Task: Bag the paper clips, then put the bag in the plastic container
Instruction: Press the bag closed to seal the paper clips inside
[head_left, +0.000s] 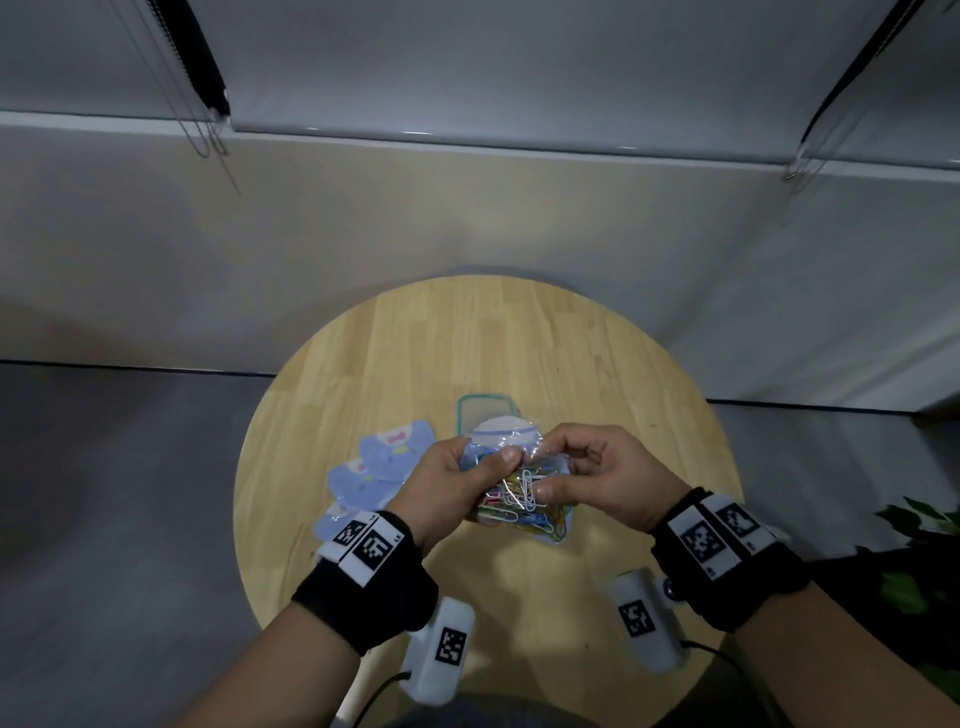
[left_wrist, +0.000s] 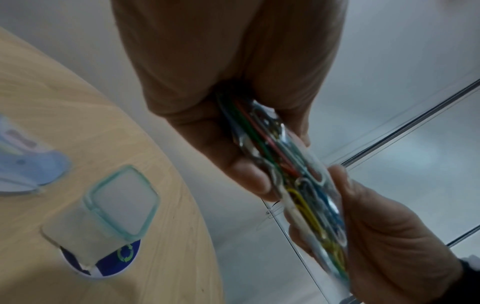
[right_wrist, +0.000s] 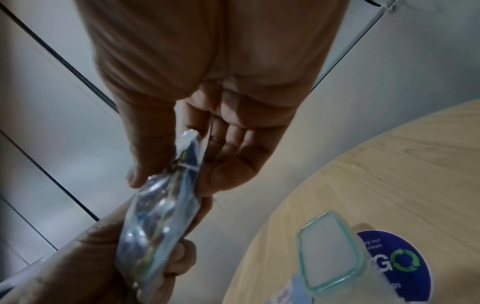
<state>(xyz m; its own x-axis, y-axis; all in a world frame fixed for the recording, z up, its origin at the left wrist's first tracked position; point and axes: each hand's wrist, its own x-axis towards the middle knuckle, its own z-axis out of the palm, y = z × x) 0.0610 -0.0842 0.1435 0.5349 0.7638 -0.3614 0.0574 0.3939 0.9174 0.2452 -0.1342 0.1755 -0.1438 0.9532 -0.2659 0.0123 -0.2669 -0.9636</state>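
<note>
Both my hands pinch the bag (head_left: 519, 488) of clips (head_left: 524, 501) above the table: left hand (head_left: 457, 483) on its left side, right hand (head_left: 597, 475) on its right. The open container (head_left: 483, 410) stands just beyond, nearer my right.

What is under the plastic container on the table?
The plastic container stands on a round blue sticker with a green recycling arrows symbol, stuck to the wooden table. The container covers part of the sticker's text.
</note>
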